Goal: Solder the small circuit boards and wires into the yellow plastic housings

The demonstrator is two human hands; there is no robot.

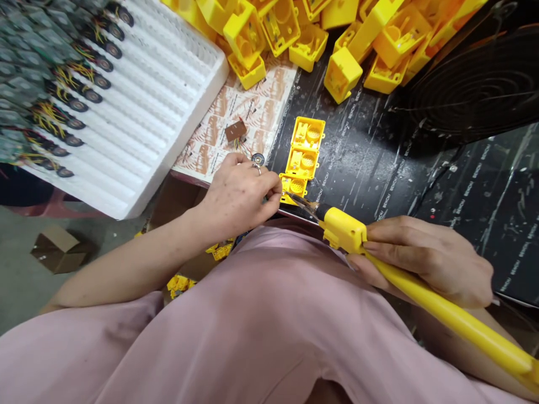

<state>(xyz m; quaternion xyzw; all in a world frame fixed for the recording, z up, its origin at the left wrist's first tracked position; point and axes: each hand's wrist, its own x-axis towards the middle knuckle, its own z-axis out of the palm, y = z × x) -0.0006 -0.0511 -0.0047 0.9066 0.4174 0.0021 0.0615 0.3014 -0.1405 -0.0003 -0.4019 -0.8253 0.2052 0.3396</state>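
My right hand point(429, 261) is wrapped around a long yellow tool point(345, 227) with a dark collar and a narrow metal tip. That tip reaches the nearest small yellow plastic case point(293, 186), which lies open side up at the table's front edge. My left hand point(246, 188), a ring on one finger, is closed with its fingertips at the left side of this case. Something small and greenish shows between the fingers, too hidden to name. Two similar open cases point(304, 147) line up behind it, each with a round perforated grille.
Beside my left hand lie a small round speaker point(257, 159) and a wired brown block point(236, 131). A white foam tray point(168, 84) holds several wired speakers and boards. Yellow cases point(343, 73) are heaped at the back. A black fan point(475, 84) stands right; a cardboard box point(61, 249) is on the floor.
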